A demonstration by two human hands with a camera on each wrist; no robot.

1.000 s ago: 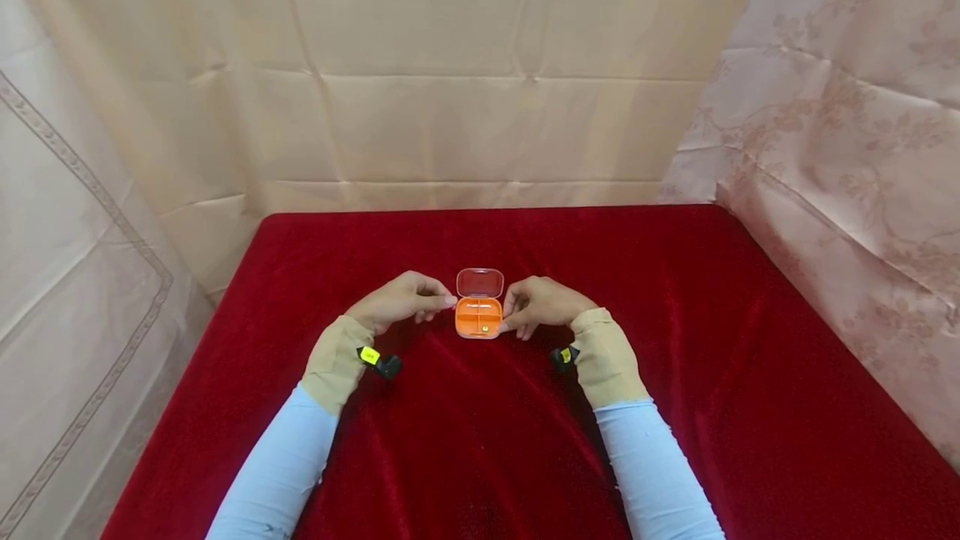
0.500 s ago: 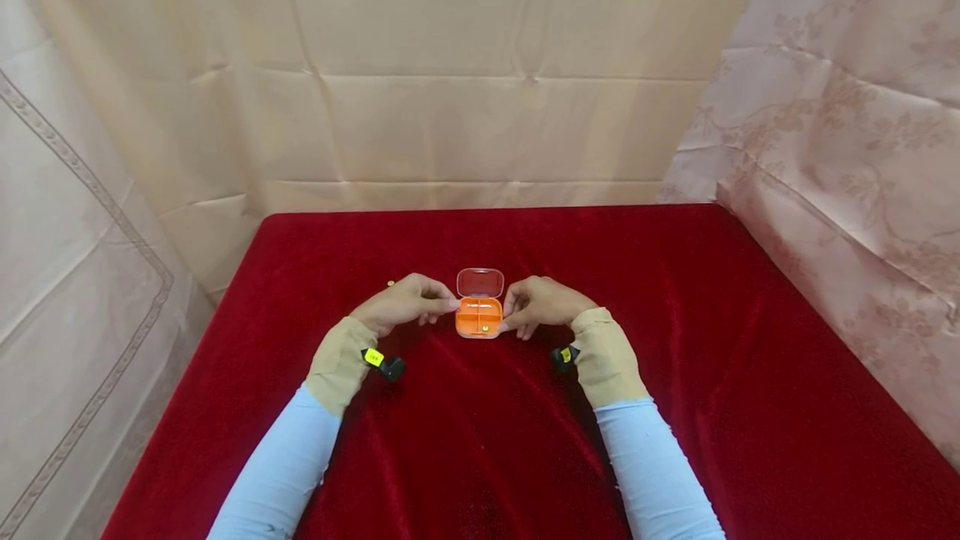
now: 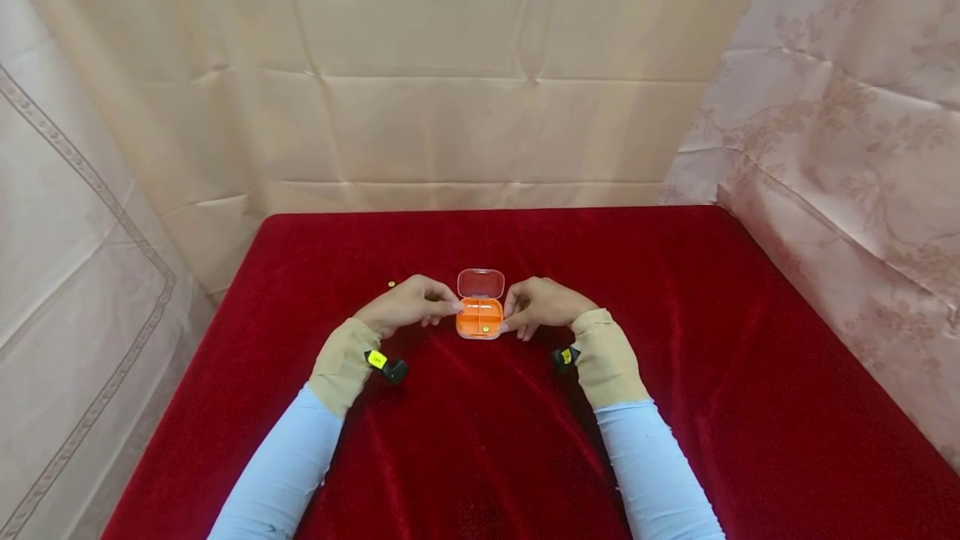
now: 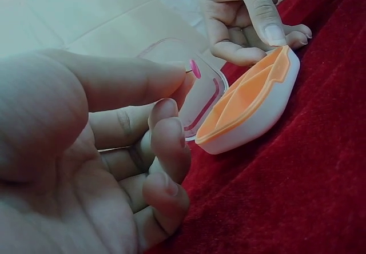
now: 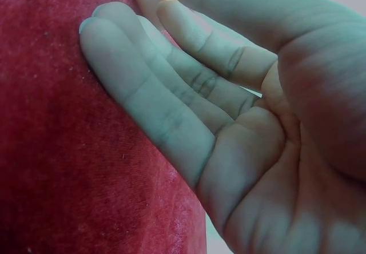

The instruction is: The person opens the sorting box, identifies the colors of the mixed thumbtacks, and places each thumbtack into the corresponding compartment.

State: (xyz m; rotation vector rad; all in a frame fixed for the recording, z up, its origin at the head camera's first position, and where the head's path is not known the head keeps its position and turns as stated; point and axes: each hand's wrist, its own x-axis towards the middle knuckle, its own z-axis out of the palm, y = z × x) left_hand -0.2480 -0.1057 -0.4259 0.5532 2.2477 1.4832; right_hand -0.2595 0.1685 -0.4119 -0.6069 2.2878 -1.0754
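Left wrist view: fingers of the left hand clamp a small pink-headed metal pin above frame centre, its head turned right, toward the orange-lined white plastic box; the right hand, upper right, pinches the box's far end.

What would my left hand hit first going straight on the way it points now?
Probably the orange box, just beyond the pink tack your left hand pinches; its height over the box is unclear.
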